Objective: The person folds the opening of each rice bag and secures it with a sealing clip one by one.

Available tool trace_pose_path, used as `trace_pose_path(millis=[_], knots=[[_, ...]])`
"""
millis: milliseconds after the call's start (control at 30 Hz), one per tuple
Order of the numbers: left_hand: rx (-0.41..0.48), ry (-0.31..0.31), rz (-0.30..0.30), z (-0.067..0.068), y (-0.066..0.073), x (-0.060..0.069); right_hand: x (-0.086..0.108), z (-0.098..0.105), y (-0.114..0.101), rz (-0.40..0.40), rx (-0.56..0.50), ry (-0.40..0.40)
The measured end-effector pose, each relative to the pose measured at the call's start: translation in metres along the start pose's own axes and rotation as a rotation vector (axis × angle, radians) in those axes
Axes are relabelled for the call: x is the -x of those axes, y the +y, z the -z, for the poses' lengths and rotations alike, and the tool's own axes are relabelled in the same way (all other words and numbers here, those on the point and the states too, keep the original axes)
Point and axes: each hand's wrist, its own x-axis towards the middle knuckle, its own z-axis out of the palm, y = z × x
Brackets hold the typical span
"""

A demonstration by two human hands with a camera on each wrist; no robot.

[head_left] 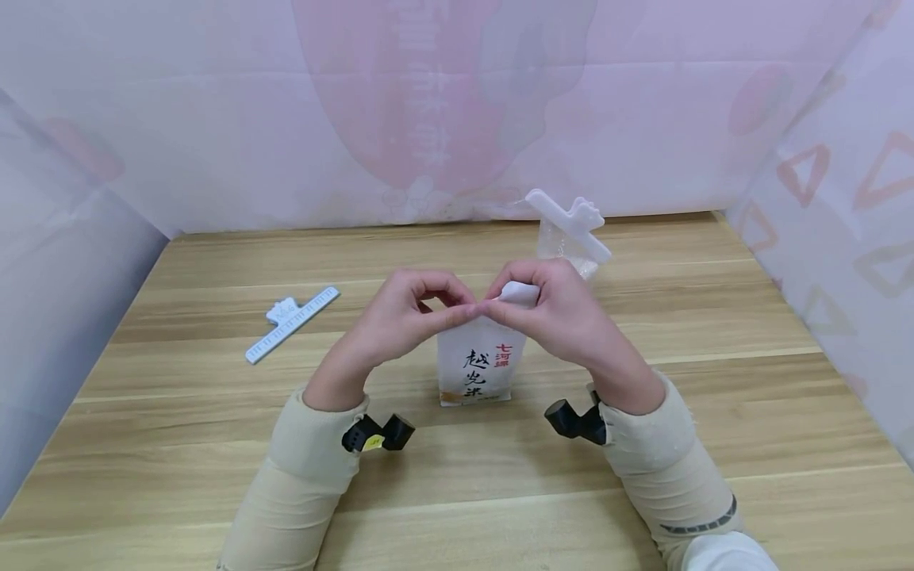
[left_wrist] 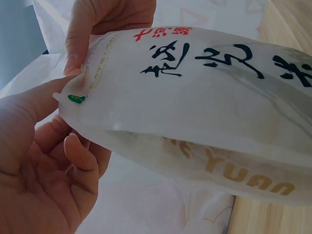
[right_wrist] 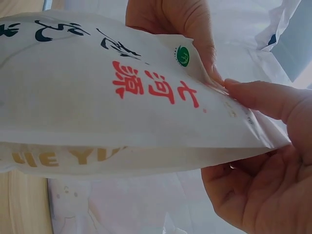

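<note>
White bag (head_left: 480, 358), long axis upright

Table (head_left: 457, 492), blue clip (head_left: 291, 326), clipped pouch (head_left: 554, 241), white bag (head_left: 457, 365)

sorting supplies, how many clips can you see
2: a light-blue clip on the table, left of the left hand; a white clip on the clear bag, beyond the right hand. Others may be hidden.

From here, left hand (head_left: 410, 317) and right hand (head_left: 560, 309) cover part of the white bag's (head_left: 480, 357) top — right hand also hides the clear bag's (head_left: 553, 241) lower part — sleeves (head_left: 296, 476) cut off at head view's bottom.
</note>
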Motion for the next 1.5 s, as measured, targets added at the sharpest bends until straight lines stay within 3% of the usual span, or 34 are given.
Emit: trace_pose_path(millis=[233, 500, 800, 1133, 1300, 1500], knots=[[0.043, -0.026, -0.002, 0.002, -0.006, -0.003, 0.000, -0.003, 0.000, 0.017, 0.031, 0.046], [0.066, -0.014, 0.001, -0.003, -0.014, -0.003, 0.000, -0.004, 0.001, 0.013, 0.031, 0.093], [0.004, 0.017, -0.041, -0.003, -0.021, 0.000, -0.001, -0.005, 0.000, 0.008, 0.036, 0.095], [-0.043, -0.037, -0.031, 0.006, -0.022, 0.001, -0.001, -0.005, 0.000, 0.039, 0.065, 0.111], [-0.077, -0.055, -0.032, 0.008, -0.019, 0.002, -0.002, -0.004, 0.000, 0.048, 0.072, 0.087], [-0.137, -0.045, -0.057, 0.007, -0.016, 0.003, -0.004, 0.003, -0.001, 0.102, 0.099, -0.023]])
